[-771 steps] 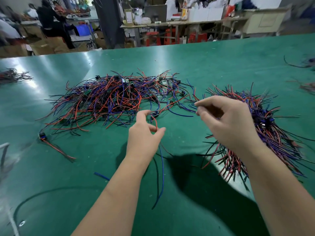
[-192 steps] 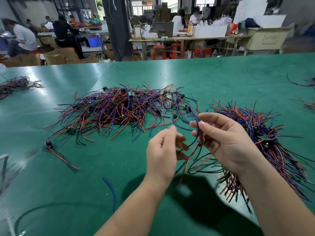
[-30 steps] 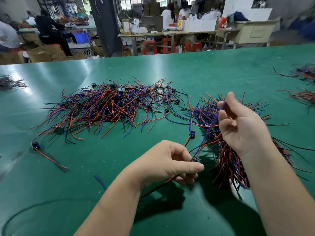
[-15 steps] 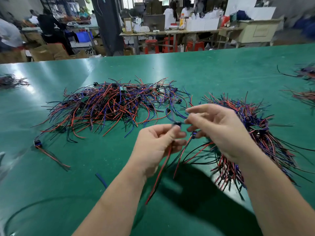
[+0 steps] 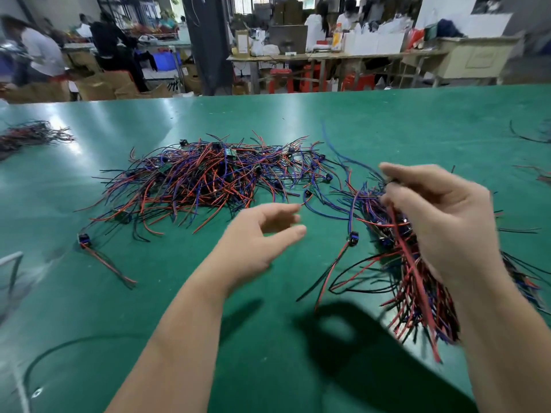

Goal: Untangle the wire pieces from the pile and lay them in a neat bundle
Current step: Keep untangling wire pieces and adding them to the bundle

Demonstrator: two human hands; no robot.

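Putting one wire piece on the neat bundle looks like the step in hand right now. Seen from the head camera, the right hand (image 5: 441,222) is up over the bundle (image 5: 429,320), which lies on the right side of the green table (image 5: 268,368). Its grip is pinched tight on a wire piece (image 5: 413,281). The red and black ends hang down in front of the bundle, and a blue end pokes up past the fingers. The left hand (image 5: 262,234) is out in the middle, above the table, between the bundle and the big messy pile (image 5: 202,180). Its grip is apart, with fingers loose and nothing in them, and it points toward the pile. The pile is a big one, with red, blue and black wires all mixed up, so I think a lot of the job is left. One loose piece (image 5: 353,236) with a small blue plug lies on the table just beside the bundle. Next, I think the right hand needs to lay its piece flat, lined up the same way as the others. The left hand needs to pick just one wire from the near edge of the pile and pull slowly, so no other wires come along.
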